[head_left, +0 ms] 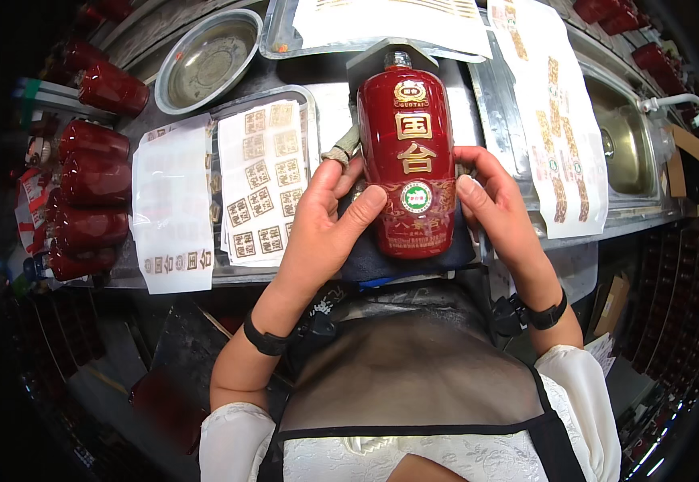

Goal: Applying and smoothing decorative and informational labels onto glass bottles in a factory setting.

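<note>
A dark red glass bottle [406, 161] with gold raised lettering and a round green-and-white label [416, 198] lies face up before me, its neck pointing away. My left hand [329, 217] grips its left side, the thumb pressed on the front beside the label. Along the right side, my right hand [498, 201] closes on it with thumb and fingers at its edge. Something greyish and cloth-like [344, 147] sits at my left index finger; I cannot tell whether it is wrapped there. The bottle's underside is hidden.
Left of the bottle are sheets of gold decals [262, 185] on a tray and a white sheet [173, 209]. Several red bottles [92, 185] line the left edge. A metal basin [209, 63] stands behind. On the right are a long decal sheet [562, 120] and a sink [630, 153] with a tap.
</note>
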`<control>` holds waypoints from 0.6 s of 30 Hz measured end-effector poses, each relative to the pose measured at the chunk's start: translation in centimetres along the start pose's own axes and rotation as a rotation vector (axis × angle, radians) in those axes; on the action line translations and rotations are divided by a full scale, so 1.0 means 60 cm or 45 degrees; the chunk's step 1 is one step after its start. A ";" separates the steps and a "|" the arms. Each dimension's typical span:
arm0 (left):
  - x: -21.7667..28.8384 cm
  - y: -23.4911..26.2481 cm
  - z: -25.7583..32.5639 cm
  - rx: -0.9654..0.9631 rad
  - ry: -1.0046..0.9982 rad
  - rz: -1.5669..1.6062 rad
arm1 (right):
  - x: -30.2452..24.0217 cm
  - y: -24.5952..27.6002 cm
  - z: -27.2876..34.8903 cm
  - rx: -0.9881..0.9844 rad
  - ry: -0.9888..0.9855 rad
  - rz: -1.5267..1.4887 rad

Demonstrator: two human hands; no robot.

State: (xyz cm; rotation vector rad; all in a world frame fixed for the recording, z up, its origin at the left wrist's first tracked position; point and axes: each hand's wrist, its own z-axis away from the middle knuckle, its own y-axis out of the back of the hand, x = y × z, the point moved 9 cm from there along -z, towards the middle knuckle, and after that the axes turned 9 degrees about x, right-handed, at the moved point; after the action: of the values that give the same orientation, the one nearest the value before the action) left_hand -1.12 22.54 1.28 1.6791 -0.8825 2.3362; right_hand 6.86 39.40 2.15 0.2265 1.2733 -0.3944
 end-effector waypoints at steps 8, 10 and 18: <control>0.000 -0.005 0.000 -0.022 -0.003 -0.063 | -0.008 -0.009 0.003 -0.031 0.089 -0.005; -0.002 -0.005 0.000 -0.018 0.001 -0.051 | -0.007 -0.010 0.002 -0.042 0.102 -0.018; 0.003 -0.006 0.000 -0.002 -0.042 -0.066 | -0.004 -0.007 0.001 -0.028 0.104 0.018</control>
State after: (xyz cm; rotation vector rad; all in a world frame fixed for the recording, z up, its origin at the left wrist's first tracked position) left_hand -1.05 22.82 1.59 1.7232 -0.8358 2.2804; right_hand 6.68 39.01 2.44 0.2352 1.3552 -0.3616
